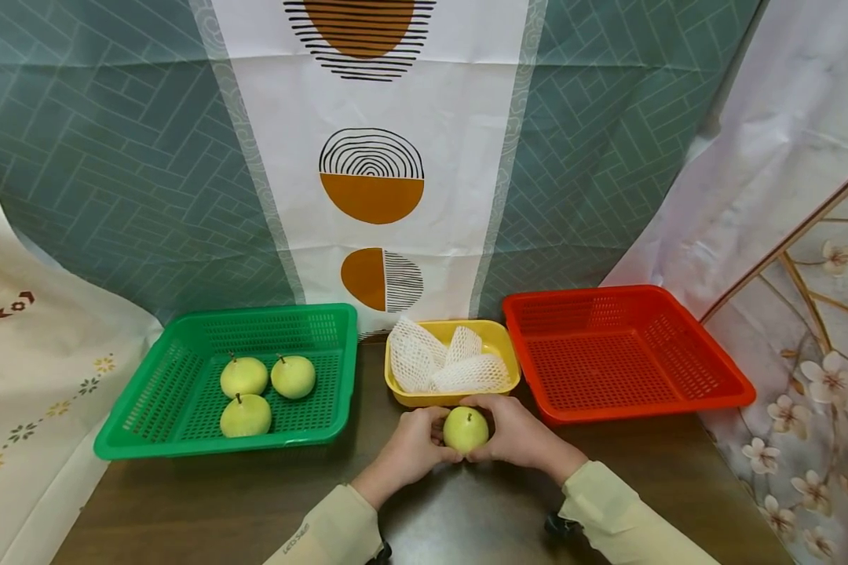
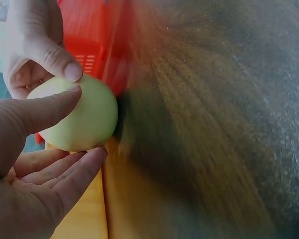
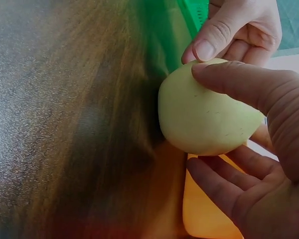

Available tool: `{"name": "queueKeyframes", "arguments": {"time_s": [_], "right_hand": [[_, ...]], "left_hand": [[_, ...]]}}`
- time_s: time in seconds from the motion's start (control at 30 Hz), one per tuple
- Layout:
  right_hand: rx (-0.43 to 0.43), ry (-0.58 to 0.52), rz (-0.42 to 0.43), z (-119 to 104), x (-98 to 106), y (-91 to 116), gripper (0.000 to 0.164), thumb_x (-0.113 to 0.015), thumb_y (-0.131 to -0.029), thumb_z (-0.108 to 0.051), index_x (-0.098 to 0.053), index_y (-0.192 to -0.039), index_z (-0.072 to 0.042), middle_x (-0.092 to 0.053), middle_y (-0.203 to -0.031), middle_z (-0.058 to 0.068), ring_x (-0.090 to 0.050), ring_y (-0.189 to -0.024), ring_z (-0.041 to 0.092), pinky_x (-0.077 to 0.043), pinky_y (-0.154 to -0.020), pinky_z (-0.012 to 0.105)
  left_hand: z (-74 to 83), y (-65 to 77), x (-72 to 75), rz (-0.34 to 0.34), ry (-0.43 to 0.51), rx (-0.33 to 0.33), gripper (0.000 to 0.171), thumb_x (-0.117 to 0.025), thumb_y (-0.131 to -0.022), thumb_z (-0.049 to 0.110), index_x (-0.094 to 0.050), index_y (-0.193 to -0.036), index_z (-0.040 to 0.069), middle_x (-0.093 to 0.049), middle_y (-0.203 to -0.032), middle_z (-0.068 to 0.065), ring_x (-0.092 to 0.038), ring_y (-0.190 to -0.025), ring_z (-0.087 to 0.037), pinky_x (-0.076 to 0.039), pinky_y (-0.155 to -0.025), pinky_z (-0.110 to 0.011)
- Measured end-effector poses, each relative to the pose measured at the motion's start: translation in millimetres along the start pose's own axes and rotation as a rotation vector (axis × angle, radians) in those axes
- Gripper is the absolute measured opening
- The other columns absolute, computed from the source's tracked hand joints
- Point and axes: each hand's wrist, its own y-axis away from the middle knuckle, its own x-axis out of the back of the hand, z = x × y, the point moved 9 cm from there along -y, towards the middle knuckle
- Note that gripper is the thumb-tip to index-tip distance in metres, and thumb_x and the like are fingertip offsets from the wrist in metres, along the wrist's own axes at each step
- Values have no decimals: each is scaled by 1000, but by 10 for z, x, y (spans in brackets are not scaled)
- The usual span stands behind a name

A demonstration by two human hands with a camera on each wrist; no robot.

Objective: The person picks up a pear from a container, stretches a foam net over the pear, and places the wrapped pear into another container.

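Note:
Both hands hold one pale yellow-green pear (image 1: 466,430) between them, just in front of the yellow basket (image 1: 410,399). My left hand (image 1: 411,446) grips its left side, and my right hand (image 1: 514,433) grips the right side. The thumbs nearly meet on the near side of the fruit, stem upward in the head view. In the left wrist view, the thumb and fingers curve round the pear (image 2: 92,117). From the right wrist, the pear (image 3: 204,112) shows small dark specks. White foam net sleeves (image 1: 469,370) lie in the yellow basket.
On the left stands a green basket (image 1: 226,450) holding three pears (image 1: 246,414). A red basket (image 1: 608,369) is at the right, its slotted floor showing. Brown wooden table (image 1: 254,502) lies beneath, with a patterned cloth (image 1: 367,94) hanging behind.

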Motion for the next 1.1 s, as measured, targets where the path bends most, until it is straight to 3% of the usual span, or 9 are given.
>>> {"name": "queueKeyframes", "arguments": {"time_s": [0.1,0.2,0.43,0.57,0.7,0.87,1.0,1.1], "right_hand": [[10,9,-6,-16,5,-5,69,-87,-60,-32,-57,-121,-24,-59,-112,-15,-54,-100,6,-47,-90,33],[21,17,-16,-55,34,-3,72,-87,-61,-32,-56,-125,-20,-59,-115,-13,-54,-101,6,-47,-91,34],[12,-11,-17,-208,202,11,65,-83,-67,-36,-58,-124,-16,-63,-119,-6,-59,-104,9,-48,-94,36],[-9,-36,19,-293,308,-41,52,-78,-74,-37,-62,-119,-15,-65,-117,0,-61,-105,14,-50,-93,38],[-16,-36,126,-348,456,-162,43,-74,-78,-36,-65,-114,-14,-66,-114,-1,-61,-105,17,-51,-91,41],[-79,54,253,-296,598,-354,35,-71,-81,-31,-67,-112,-14,-65,-114,-1,-59,-107,21,-50,-89,40],[-168,157,232,-172,563,-488,35,-68,-83,-26,-64,-116,-13,-63,-120,1,-58,-110,20,-49,-91,39],[-215,209,184,-89,508,-551,38,-67,-84,-21,-62,-121,-11,-61,-124,3,-55,-115,21,-46,-96,40]], "left_hand": [[37,15,78,18,-18,-11,49,-83,-68,20,-64,-112,9,-69,-102,-4,-66,-82,-11,-53,-68,-20],[100,37,256,75,-37,-11,45,-79,-74,22,-64,-114,7,-69,-99,-7,-66,-82,-13,-53,-68,-22],[115,39,717,354,-60,51,32,-70,-83,25,-66,-111,9,-66,-79,4,-58,-65,-8,-50,-57,-22],[11,51,789,482,-75,67,28,-67,-86,24,-67,-109,8,-62,-71,5,-52,-57,-8,-46,-51,-22],[-80,71,833,570,-156,71,29,-64,-88,25,-65,-111,7,-57,-66,4,-48,-54,-8,-42,-49,-22],[-207,82,903,620,-216,147,31,-59,-92,25,-63,-117,6,-65,-83,-4,-58,-68,-14,-51,-57,-29],[-283,69,911,612,-234,195,29,-56,-93,21,-62,-118,6,-68,-107,-9,-65,-91,-19,-55,-76,-36],[-290,56,908,608,-224,193,28,-56,-94,19,-63,-118,6,-68,-111,-9,-65,-97,-20,-55,-79,-38]]}}
